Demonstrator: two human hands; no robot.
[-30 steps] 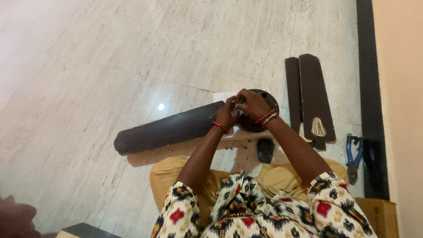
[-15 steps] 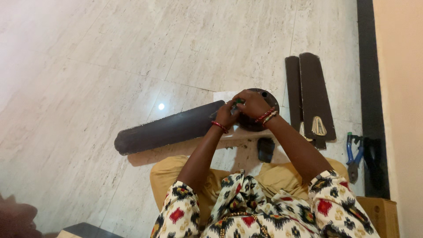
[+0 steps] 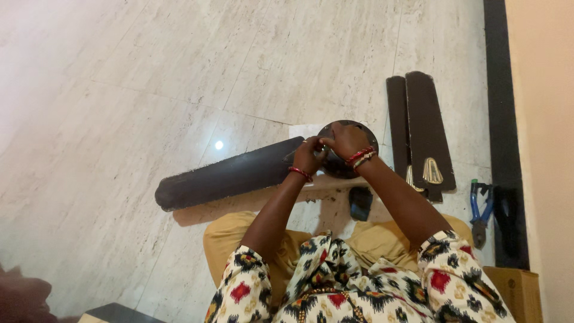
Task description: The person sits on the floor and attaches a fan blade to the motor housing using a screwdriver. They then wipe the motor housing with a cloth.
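Observation:
A dark round fan motor housing (image 3: 357,130) rests on the pale tiled floor in front of me. A long dark brown fan blade (image 3: 227,174) reaches out from it to the left. My left hand (image 3: 308,157) is closed at the point where the blade meets the housing, with a small object pinched in its fingers. On top of the housing lies my right hand (image 3: 345,140), fingers curled over its near edge. Both wrists wear red bangles. What the fingers hold is too small to make out.
Two loose dark fan blades (image 3: 420,134) lie side by side to the right. Blue-handled pliers (image 3: 480,206) lie near the black skirting strip (image 3: 499,90). A small dark object (image 3: 360,202) sits by my knee. A cardboard box corner (image 3: 519,290) is at bottom right.
Both hands stay at the blade joint on the housing; only slight finger movement shows. The blade and housing have not shifted.

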